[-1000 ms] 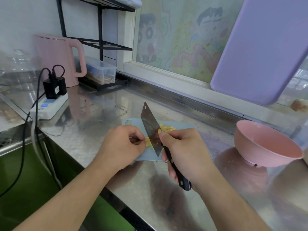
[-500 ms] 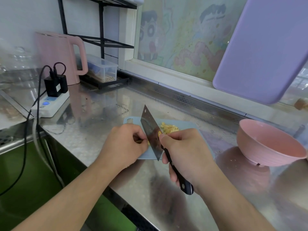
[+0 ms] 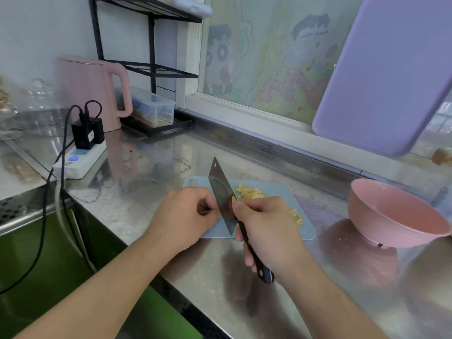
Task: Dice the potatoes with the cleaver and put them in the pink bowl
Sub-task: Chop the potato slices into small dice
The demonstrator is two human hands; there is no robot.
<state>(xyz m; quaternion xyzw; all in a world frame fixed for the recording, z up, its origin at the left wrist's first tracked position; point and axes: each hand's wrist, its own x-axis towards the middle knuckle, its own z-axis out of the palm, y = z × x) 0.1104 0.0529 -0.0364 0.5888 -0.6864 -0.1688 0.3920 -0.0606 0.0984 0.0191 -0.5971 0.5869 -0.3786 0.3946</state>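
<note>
A small blue cutting board [image 3: 281, 192] lies on the steel counter with a heap of diced potato [image 3: 249, 193] on it. My right hand [image 3: 269, 226] grips the black handle of the cleaver [image 3: 221, 192], whose blade stands edge-down on the board. My left hand [image 3: 186, 216] sits just left of the blade, fingers curled, pinching a small remaining potato piece that is mostly hidden. More dice [image 3: 296, 216] lie right of my right hand. The pink bowl [image 3: 396, 216] stands to the right of the board, tilted and empty.
A pink kettle [image 3: 90, 89], a power strip [image 3: 80, 160] with plugs and cables, and a clear box [image 3: 151, 108] stand at the back left. A purple board [image 3: 386, 74] leans on the window at the right. The counter edge runs close under my forearms.
The cleaver blade has shifted slightly between cuts beside my left fingers. Both hands stay in nearly the same place on the board.
</note>
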